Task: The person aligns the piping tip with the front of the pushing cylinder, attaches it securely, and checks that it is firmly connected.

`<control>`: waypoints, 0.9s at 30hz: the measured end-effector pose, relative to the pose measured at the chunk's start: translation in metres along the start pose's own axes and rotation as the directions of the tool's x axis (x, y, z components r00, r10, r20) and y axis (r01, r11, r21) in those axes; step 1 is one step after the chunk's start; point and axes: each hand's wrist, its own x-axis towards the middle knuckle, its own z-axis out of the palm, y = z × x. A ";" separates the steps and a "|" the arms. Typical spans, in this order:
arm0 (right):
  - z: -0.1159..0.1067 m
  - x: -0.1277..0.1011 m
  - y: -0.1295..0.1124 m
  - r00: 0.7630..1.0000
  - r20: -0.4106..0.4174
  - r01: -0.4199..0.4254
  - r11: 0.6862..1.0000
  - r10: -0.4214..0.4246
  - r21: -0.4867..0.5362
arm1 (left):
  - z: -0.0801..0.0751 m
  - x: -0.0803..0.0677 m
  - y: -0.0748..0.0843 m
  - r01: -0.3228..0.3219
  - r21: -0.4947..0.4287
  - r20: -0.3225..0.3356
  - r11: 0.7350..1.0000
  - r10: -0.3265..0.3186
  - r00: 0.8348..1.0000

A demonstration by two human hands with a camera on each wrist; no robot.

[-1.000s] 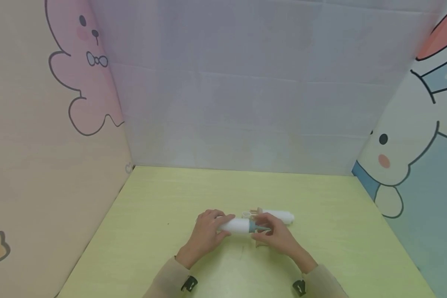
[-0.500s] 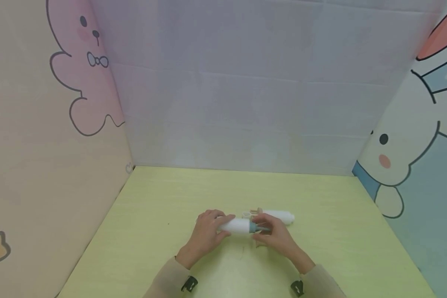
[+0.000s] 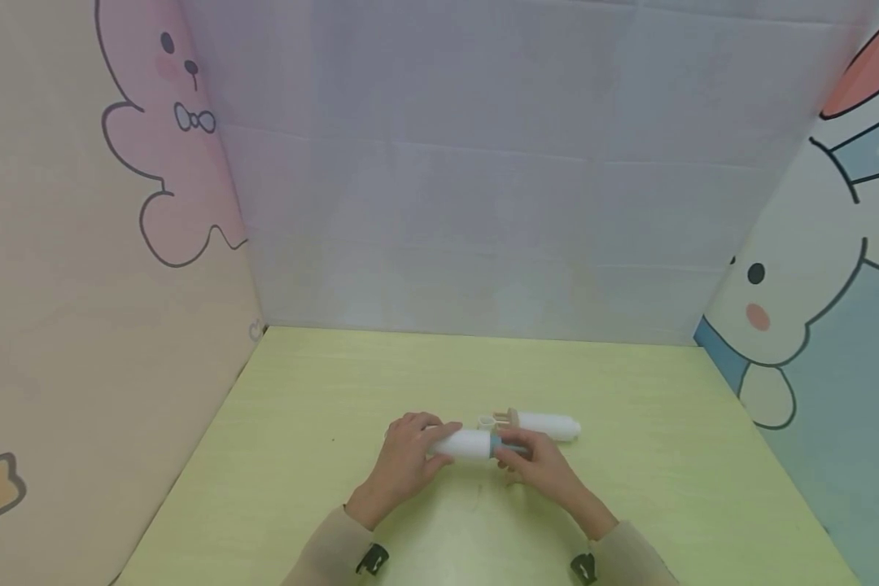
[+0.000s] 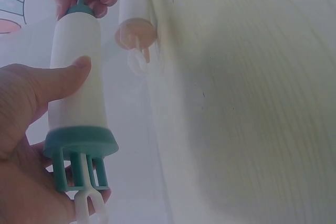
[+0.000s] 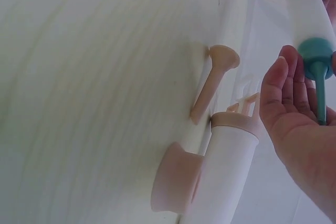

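**Two hands on a teal-capped white tube over the green bench**

The person holds a white tube with teal ends (image 3: 469,444) level above the pale green bench (image 3: 322,407), near its front middle. The left hand (image 3: 406,456) wraps the tube's left part: in the left wrist view the thumb lies pressed along the white barrel while the other fingers curl beneath it, and a teal flange with ribs and a white forked plunger end (image 4: 90,207) sticks out past the palm. The right hand (image 3: 538,468) closes on the opposite end, where a teal collar narrows to a thin teal nozzle (image 5: 318,85); the nozzle lies across the palm with the fingers bent up beside it, and in the left wrist view the fingertips are curled round the teal tip.

Just behind the hands, a second white tube with beige fittings (image 3: 549,425) lies on the bench, well clear of both hands. Beside its left end sits a small beige cap (image 3: 486,422). The right wrist view shows a beige funnel-shaped nozzle (image 5: 212,80) lying loose on the bench near that tube, and a wide beige disc (image 5: 176,182) at its side.

Cartoon panels wall the bench: a pink animal (image 3: 164,130) on the left, a white rabbit (image 3: 784,301) on the right.
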 end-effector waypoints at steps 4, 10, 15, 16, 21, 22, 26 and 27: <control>0.001 -0.001 -0.002 1.000 0.025 0.014 1.000 -0.013 -0.017 | -0.001 -0.001 0.000 -0.004 0.009 -0.001 1.000 0.004 1.000; 0.003 0.000 -0.003 0.999 0.034 -0.002 0.999 0.003 -0.052 | -0.003 -0.002 0.001 -0.012 0.022 -0.003 1.000 0.012 1.000; 0.004 0.003 -0.002 0.998 0.045 -0.046 0.998 0.048 -0.049 | -0.004 -0.003 0.000 -0.019 0.029 -0.009 0.999 0.020 1.000; 0.005 0.003 -0.002 0.998 0.047 -0.049 0.998 0.051 -0.048 | -0.003 -0.003 -0.001 -0.020 0.031 -0.009 0.999 0.020 1.000; 0.009 0.007 -0.004 0.998 -0.013 -0.065 0.995 0.065 -0.071 | -0.003 -0.003 -0.005 0.002 0.035 0.000 0.999 -0.002 1.000; 0.011 0.008 -0.006 0.998 -0.034 -0.056 0.995 0.053 -0.086 | -0.003 -0.003 -0.006 0.008 0.036 0.003 0.999 -0.008 1.000; 0.018 0.012 -0.012 0.995 -0.102 0.000 0.986 -0.017 -0.167 | -0.004 -0.003 -0.011 0.025 0.050 0.017 0.998 -0.026 1.000; 0.019 0.013 -0.014 0.993 -0.109 0.025 0.981 -0.046 -0.193 | -0.004 -0.003 -0.012 0.030 0.055 0.021 0.998 -0.031 0.999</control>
